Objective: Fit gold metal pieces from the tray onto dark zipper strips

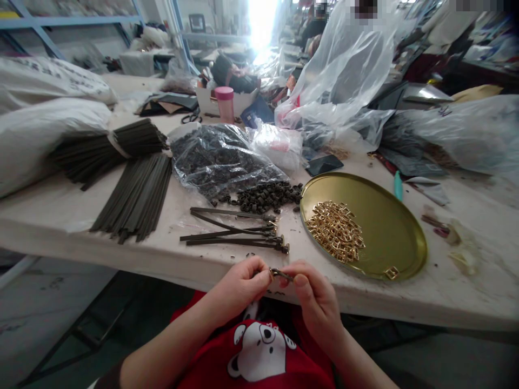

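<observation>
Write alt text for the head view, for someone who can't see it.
A person's left hand and right hand hold a dark strap between them. On the table beyond lie long dark strips, loose dark loops and, to the right, a gold tray of buckles.

The left forearm (172, 337) and right forearm (360, 354) slant inward from the lower edge, both bare. The left hand (245, 278) and right hand (318, 297) come close together before the torso without touching, 2 pinches facing each other; the right thumb (302, 282) lies uppermost, its fingers bent beneath.
</observation>
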Available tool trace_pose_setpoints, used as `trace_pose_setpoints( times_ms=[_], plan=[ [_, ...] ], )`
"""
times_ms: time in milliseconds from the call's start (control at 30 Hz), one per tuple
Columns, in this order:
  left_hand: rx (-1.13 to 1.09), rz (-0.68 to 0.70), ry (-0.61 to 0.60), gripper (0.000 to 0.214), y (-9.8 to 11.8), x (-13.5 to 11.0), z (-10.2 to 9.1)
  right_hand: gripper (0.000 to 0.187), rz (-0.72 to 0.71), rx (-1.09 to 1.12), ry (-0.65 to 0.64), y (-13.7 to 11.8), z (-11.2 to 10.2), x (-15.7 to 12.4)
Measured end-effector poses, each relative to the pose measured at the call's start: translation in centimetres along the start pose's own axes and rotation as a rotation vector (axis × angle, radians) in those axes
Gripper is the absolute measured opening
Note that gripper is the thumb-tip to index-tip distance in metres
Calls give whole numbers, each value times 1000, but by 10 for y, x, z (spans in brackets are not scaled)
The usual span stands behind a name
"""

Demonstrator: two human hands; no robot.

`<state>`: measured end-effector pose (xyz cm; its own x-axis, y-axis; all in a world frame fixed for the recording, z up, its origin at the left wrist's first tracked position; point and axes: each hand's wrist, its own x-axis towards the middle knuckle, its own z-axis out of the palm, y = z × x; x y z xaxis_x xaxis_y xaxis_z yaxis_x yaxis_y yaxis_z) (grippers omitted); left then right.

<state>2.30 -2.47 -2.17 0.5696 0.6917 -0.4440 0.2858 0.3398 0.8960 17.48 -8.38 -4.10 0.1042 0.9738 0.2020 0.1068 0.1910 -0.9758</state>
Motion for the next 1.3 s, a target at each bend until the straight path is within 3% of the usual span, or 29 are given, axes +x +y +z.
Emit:
trace_pose_setpoints(
  times_ms=[100,200,500,633,833,1100,1300],
  plan=[
    [33,-22,-7,17,5,-5,2,19,224,165,-161,-4,-7,8],
    [98,-21,17,16,7,-9,3,18,296,226,-293,-6,-12,13],
    [130,25,47,13,2,-14,6,14,-68,-187,-427,-11,-20,11],
    [155,21,54,14,3,-15,11,9,-67,-242,-419,-10,-20,9],
    [167,7,57,15,3,-18,15,11,203,49,-467,-7,-23,6],
    [103,1,37,13,-3,-12,10,28,61,-11,-427,-5,-22,8],
    [204,14,56,13,-5,-9,12,22,291,88,-382,-2,-17,8]
  ],
)
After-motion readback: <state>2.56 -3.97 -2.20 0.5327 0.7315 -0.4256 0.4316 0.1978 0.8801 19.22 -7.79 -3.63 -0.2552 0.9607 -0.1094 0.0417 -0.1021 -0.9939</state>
